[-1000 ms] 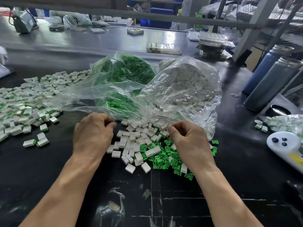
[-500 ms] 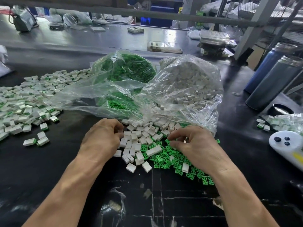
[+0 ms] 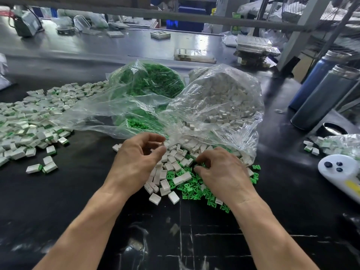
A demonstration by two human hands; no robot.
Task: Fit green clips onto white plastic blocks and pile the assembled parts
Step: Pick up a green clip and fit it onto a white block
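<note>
Loose white blocks (image 3: 171, 165) and green clips (image 3: 191, 190) lie mixed in a small heap on the black table, in front of two clear bags. My left hand (image 3: 136, 162) hovers over the white blocks with its thumb and fingers loosely curled and apart, nothing visible in them. My right hand (image 3: 222, 174) reaches down into the heap, its thumb and fingertips pinching at a green clip among the others. A wide pile of assembled parts (image 3: 29, 121), white with green showing, spreads across the left of the table.
Behind the heap sit a bag of green clips (image 3: 152, 80) and a bag of white blocks (image 3: 220, 94). At the right stand two tall bottles (image 3: 327, 98), a white controller (image 3: 341, 172) and a small bag of parts (image 3: 339, 143).
My left hand has moved right and forward over the white blocks and loosened its fingers. My right hand has dropped from the bag's mouth into the green clips.
</note>
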